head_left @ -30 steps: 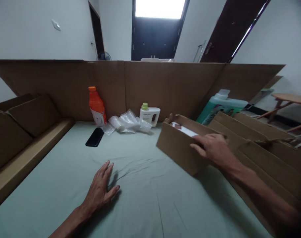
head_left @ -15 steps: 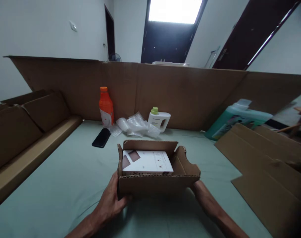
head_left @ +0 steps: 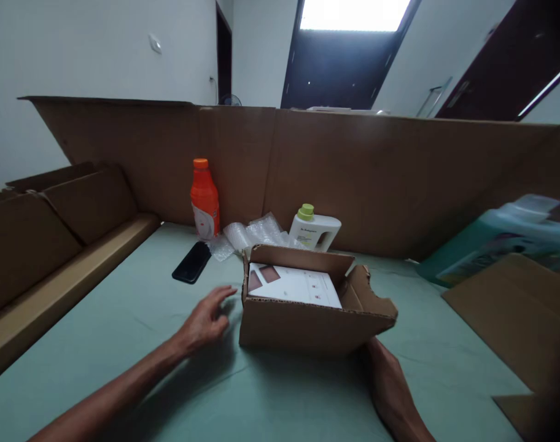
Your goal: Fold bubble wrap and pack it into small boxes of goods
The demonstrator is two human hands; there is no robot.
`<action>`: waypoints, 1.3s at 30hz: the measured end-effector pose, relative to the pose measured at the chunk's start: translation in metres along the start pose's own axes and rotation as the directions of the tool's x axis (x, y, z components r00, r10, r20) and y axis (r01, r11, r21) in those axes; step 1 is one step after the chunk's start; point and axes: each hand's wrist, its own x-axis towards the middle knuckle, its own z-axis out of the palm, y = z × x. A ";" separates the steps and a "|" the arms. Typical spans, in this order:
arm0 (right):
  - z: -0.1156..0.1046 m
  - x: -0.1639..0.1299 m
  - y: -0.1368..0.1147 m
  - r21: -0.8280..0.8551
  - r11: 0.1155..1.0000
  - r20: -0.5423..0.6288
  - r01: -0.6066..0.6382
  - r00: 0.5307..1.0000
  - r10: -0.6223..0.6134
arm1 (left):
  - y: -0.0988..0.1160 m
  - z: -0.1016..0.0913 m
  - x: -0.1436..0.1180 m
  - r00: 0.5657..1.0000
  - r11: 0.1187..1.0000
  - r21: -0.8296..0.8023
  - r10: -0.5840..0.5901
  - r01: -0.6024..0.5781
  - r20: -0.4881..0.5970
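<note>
Our left hand (head_left: pixel 210 319) comes off the cardboard box (head_left: pixel 298 327), fingers loose; we cannot tell whether our right hand (head_left: pixel 390 377) grips the box's right end. Between them, lopsided support could tip the box.

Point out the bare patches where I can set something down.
One lies left, between the ledge, phone and left arm. Another is in front of the box, between left hand and right hand. A third separates the box from the right cardboard. Crowded: the back, where orange bottle, bubble wrap and white bottle bunch together.
</note>
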 end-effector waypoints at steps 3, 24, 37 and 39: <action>-0.008 0.001 0.015 -0.087 0.996 -0.042 0.018 0.999 -0.022 | -0.002 -0.026 0.056 0.993 0.984 0.169 -0.030 0.049 -0.115; -0.001 -0.001 0.004 -0.142 0.981 0.065 0.130 0.990 -0.122 | 0.078 -0.110 0.014 0.619 0.999 -0.026 -0.047 0.042 -0.784; 0.002 -0.009 -0.019 -0.198 0.978 0.059 0.063 0.997 -0.053 | 0.094 0.038 -0.178 0.939 0.991 0.059 0.094 -0.120 0.331; -0.002 -0.023 -0.031 -0.238 0.969 0.119 0.071 0.992 -0.043 | 0.100 0.048 -0.185 0.917 0.995 0.032 0.072 -0.092 0.392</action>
